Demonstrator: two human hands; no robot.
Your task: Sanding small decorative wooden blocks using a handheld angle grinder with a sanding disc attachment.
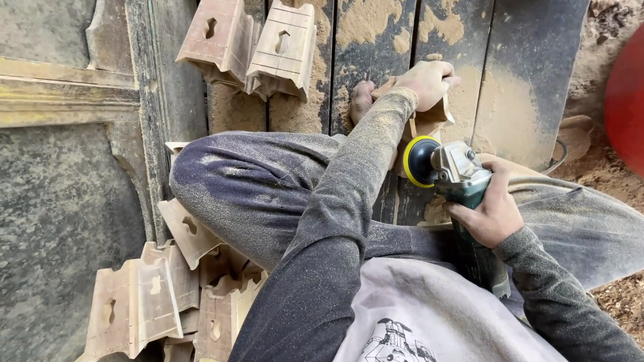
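The person sits on the ground with knees drawn up, and the left hand (429,82) is clamped over a wood block (429,117) near the upper middle of the frame, pinning it to the dusty planks (376,33) — likely so it cannot skid under the tool. The right hand (488,213), right of centre, is wrapped tight round the body of a grinder (456,175), whose black disc with a yellow rim (417,161) faces the block from just below it; whether disc and wood actually touch I cannot tell, since the left sleeve (349,201) crosses in front. Two more blocks (251,43), pale and slotted, lie at the top of the frame, well apart from the hands, and a pile (168,295) of the same sits at lower left beside the knee — within reach, it seems. The grey shirt (416,322) at the bottom edge carries a dark line drawing. A red curved shape (627,100) shows at the right edge; no packages or signs appear.
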